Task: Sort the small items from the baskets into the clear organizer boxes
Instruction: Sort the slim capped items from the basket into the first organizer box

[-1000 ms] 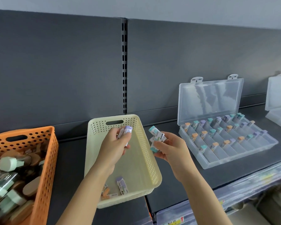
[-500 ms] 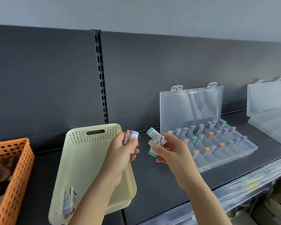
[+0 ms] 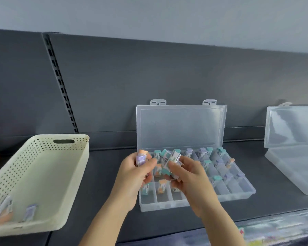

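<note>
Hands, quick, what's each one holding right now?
Left hand: closed on purple and orange capped items.
Right hand: closed on teal capped items.

Both arms reach forward, close together. The left hand and right hand are curled, fingers gripping.

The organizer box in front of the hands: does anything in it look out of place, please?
Nothing stands out. The organizer box lies open, small items standing in compartments; both hands, left and right, hold more above it.
</note>
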Motion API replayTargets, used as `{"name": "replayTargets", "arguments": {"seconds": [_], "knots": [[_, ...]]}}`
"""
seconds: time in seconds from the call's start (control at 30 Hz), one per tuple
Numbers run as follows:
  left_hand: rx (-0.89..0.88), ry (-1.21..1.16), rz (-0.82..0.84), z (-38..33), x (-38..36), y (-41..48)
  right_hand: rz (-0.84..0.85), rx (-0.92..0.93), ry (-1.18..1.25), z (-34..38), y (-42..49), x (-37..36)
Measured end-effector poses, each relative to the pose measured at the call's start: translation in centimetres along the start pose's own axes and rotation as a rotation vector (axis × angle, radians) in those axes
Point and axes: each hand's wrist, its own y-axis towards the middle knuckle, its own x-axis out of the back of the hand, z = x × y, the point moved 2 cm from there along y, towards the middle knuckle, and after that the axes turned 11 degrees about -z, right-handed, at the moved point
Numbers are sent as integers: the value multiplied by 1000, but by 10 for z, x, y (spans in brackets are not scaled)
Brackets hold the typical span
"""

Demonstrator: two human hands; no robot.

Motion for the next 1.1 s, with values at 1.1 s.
{"name": "replayTargets", "arguments": {"seconds": [1.1], "knots": [[23,74,44,27,-54,12,-272,-44,-89,4,32,77]]}}
